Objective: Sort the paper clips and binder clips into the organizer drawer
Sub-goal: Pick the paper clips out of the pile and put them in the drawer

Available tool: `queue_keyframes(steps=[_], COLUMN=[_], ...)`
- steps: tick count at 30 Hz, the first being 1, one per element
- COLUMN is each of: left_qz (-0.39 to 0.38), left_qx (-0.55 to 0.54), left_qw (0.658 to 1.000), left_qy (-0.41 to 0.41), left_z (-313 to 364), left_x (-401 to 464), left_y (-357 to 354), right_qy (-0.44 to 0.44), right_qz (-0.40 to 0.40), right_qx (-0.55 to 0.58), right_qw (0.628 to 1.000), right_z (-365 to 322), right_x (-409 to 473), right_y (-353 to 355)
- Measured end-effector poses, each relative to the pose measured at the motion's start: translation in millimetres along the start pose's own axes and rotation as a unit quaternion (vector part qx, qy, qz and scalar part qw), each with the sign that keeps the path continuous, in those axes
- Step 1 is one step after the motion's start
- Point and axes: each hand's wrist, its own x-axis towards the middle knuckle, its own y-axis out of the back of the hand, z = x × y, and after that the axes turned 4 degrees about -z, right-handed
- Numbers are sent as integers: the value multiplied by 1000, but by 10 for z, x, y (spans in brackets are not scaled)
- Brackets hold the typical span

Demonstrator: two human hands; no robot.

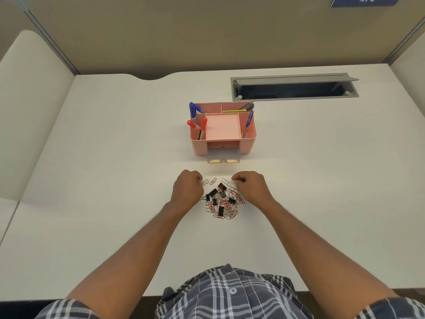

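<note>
We see the pile of clips (222,200) on the white desk (115,157), between the two hands and just near of the organizer drawer (223,157). Our left hand (187,189) lies at the pile's left edge with fingers curled, pinching a pale paper clip (203,182) at its far fingertips. Our right hand (250,187) lies at the pile's right edge, fingers curled inward over the outermost clips; we cannot tell whether it grips one. The pile consists of black binder clips (213,192) with wire handles, tangled among red and silver paper clips (234,194); one red paper clip (213,180) lies apart at the far edge, just right of the pinched clip. The drawer is translucent grey, pulled partly out of the near face of the pink desk organizer (222,128), and sits well apart from both hands. The organizer's top holds a shallow square tray in the centre, blue and red markers (195,116) in the left compartments, a blue pen (248,123) on the right, and pencils (246,107) with a yellow-green strip at the far side. A grey cable hatch (294,87) is set open in the desk at far right. On the partition at far right, a blue label (365,1) shows white digits, partly cut off, apparently "476".
</note>
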Motion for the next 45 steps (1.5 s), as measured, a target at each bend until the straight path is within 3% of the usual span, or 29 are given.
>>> queue_keyframes(steps=[9, 17, 26, 29, 32, 35, 41, 45], left_qz=[51, -2, -27, 25, 118, 145, 134, 153], left_qx=[153, 249, 197, 61, -30, -27, 46, 68], left_qw=[978, 963, 967, 979, 967, 964, 960, 950], left_qy=[-131, -100, -162, -195, -223, -221, -241, -262], left_z=[218, 309, 284, 353, 501, 656, 667, 489], left_x=[45, 102, 36, -70, -80, 70, 237, 217], left_y=[-69, -123, -49, 107, 307, 412, 358, 301], right_qy=[48, 45, 100, 151, 194, 185, 164, 178], right_qz=[3, -17, -7, 51, 120, 133, 69, 95], right_qx=[-218, -248, -155, -108, -40, -36, -84, -144], right_qw=[975, 968, 983, 981, 973, 973, 981, 969], right_z=[-182, -219, -154, -301, -570, -769, -839, -676], right_x=[86, 123, -14, -60, -58, 92, 150, 109], right_y=[-198, -211, -37, 142, 363, 439, 389, 384])
